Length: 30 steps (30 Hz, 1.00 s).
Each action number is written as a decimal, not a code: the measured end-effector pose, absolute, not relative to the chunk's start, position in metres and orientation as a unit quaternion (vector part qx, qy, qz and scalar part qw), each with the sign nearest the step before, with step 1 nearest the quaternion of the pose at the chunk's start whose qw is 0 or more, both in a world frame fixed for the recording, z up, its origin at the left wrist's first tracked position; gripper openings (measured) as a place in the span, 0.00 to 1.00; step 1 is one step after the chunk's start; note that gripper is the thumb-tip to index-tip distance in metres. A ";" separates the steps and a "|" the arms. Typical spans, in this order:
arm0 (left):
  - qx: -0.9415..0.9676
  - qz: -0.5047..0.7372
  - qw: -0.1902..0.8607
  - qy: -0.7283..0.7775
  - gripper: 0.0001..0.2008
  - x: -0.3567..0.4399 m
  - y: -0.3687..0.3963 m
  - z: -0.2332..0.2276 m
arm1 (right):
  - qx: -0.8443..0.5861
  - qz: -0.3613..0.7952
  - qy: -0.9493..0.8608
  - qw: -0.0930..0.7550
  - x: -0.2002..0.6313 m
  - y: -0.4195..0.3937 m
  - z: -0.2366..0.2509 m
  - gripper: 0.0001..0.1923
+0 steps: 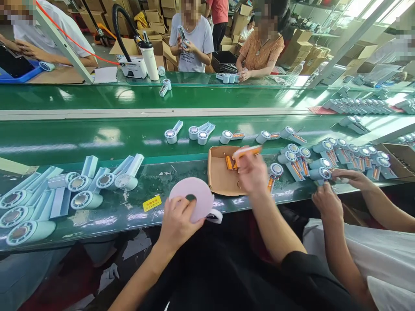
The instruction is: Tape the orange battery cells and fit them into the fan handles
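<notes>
At the far left of the green tabletop (pixel 129 206), light-blue fan housings (pixel 87 200) lie in a cluster, round ends toward the near edge, open channel handles pointing away. On the far side, a white box (pixel 134 68) carries small dark print, too small to read; beside it, a white bottle (pixel 149 62) stands upright with faint lettering, not legible with certainty. A yellow label (pixel 152 203) on the near tabletop bears two lines of dark characters, too blurred to transcribe. To its right, the left hand (pixel 178 222) is closed on the tape roll (pixel 202 196), fingers across its face by the central hole. The roll is a flat, pale lilac disc with a loose white end looping out at lower right; it is held at the tabletop's near edge. Next, a shallow cardboard tray (pixel 220 183) contains orange pieces (pixel 229 163). Over its right side, the right hand (pixel 254 172) is pinched closed on an orange-and-white strip (pixel 248 151), held roughly level. Farther right, fan units (pixel 293 160) with orange inserts in their handles stand grouped, and a co-worker's hands (pixel 327 201) touch one unit.
</notes>
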<state>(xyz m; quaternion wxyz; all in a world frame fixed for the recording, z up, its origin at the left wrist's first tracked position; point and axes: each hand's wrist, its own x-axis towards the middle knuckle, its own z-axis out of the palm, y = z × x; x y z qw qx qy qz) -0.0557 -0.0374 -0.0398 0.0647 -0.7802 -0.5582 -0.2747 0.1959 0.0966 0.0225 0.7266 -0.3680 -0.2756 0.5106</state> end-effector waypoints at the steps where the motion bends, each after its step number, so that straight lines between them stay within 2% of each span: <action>1: -0.780 -0.252 0.046 -0.571 0.19 -0.071 -0.037 -0.045 | -0.352 0.446 -0.271 0.777 0.219 0.111 0.033 0.12; 3: -0.756 -0.218 0.030 -0.617 0.23 -0.100 -0.026 -0.053 | -0.332 0.384 -0.285 0.813 0.257 0.126 0.048 0.12; 6: -0.725 -0.216 0.015 -0.653 0.20 -0.111 0.018 -0.051 | -0.340 0.434 -0.319 0.771 0.273 0.112 0.044 0.22; 8: -0.733 -0.212 -0.012 -0.647 0.17 -0.086 0.069 -0.039 | -0.362 0.487 -0.328 0.724 0.260 0.093 0.030 0.27; 10: -0.742 -0.185 -0.026 -0.644 0.19 -0.047 0.130 -0.024 | -0.378 0.515 -0.331 0.694 0.240 0.078 0.018 0.29; 13: -0.754 -0.168 -0.012 -0.635 0.21 0.008 0.220 -0.008 | -0.389 0.521 -0.355 0.671 0.224 0.069 0.012 0.31; 16: -0.786 -0.126 -0.019 -0.605 0.16 0.035 0.278 -0.005 | -0.411 0.505 -0.397 0.647 0.234 0.068 0.011 0.32; 19: -0.816 -0.091 -0.033 -0.570 0.12 0.031 0.293 -0.012 | -0.446 0.478 -0.405 0.639 0.263 0.064 0.002 0.32; 24: -0.833 -0.081 -0.044 -0.545 0.12 -0.031 0.260 -0.027 | -0.490 0.461 -0.391 0.628 0.302 0.064 -0.013 0.28; 30: -0.829 -0.060 -0.101 -0.546 0.06 -0.103 0.241 -0.031 | -0.431 0.518 -0.497 0.546 0.247 0.146 0.002 0.36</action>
